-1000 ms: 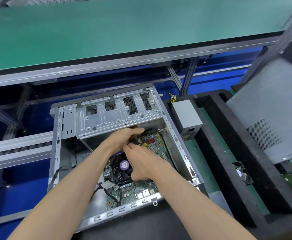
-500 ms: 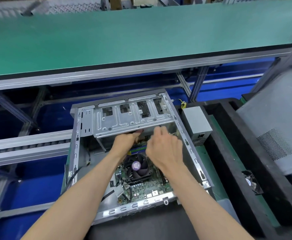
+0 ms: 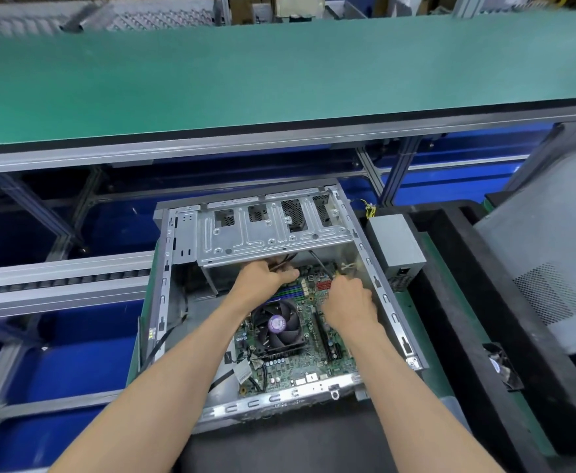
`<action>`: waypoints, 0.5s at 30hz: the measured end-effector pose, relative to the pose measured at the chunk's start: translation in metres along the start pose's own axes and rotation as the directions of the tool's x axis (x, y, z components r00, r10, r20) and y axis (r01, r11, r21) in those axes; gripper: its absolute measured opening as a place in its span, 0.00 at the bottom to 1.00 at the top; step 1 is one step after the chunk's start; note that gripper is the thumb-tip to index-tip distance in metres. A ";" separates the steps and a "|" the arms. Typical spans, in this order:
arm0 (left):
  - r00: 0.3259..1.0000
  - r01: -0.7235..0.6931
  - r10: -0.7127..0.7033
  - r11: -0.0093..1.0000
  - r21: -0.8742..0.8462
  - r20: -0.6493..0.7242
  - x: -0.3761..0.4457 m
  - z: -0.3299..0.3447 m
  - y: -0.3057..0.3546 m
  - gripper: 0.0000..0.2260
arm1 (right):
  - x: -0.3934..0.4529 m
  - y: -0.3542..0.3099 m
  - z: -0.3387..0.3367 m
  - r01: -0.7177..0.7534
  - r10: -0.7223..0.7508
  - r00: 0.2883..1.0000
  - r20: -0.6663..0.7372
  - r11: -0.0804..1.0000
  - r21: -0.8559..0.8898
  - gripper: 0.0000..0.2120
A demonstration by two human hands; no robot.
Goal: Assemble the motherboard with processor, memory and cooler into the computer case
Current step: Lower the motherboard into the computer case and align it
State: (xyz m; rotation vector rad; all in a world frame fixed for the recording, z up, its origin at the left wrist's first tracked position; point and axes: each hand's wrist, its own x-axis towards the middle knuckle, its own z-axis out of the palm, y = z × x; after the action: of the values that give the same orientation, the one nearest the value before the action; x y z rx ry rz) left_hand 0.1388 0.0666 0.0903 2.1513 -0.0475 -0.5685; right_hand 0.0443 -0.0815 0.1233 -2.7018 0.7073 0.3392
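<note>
While both forearms reach in from the near edge, the computer case (image 3: 177,268) lies open on its side with the motherboard (image 3: 308,367) flat on its floor. The cooler (image 3: 279,327), a black fan with a purple label at its hub, sits on the board just beyond the left forearm, and blue memory slots (image 3: 290,293) run beside its far edge. The right hand (image 3: 348,303) rests knuckles up over the right part of the board, fingers curled down toward a red connector; whether it pinches anything cannot be told. Further in, the left hand (image 3: 262,278) is curled around dark cables (image 3: 285,262) just under the metal drive cage (image 3: 273,233), which spans the far end of the case. To the right of the case, a grey power supply (image 3: 395,247) lies outside it with yellow wires at its far end, next to a black foam tray (image 3: 457,302). A grey side panel (image 3: 546,268) leans at the far right. Beyond everything runs a green workbench (image 3: 245,80).
</note>
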 end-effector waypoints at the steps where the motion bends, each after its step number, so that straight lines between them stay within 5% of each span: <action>1: 0.999 -0.024 0.024 1.000 -0.016 0.041 0.000 0.000 0.000 0.12 | -0.001 0.001 0.000 0.021 -0.020 1.000 0.011 0.999 -0.042 0.11; 9: 0.958 -0.169 0.154 0.985 0.041 0.241 -0.005 -0.001 0.001 0.13 | -0.001 0.006 -0.002 0.029 -0.040 0.984 -0.174 0.997 -0.069 0.36; 15: 0.916 -0.305 0.159 0.872 0.382 0.369 -0.020 -0.002 0.012 0.50 | 0.002 0.001 0.000 -0.028 0.037 0.983 -0.181 0.998 0.055 0.27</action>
State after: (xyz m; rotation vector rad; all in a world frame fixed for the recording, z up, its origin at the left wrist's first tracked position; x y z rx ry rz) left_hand 0.1232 0.0653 0.1082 2.4025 -0.6723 -0.8251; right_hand 0.0456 -0.0837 0.1219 -2.6978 0.8003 0.0797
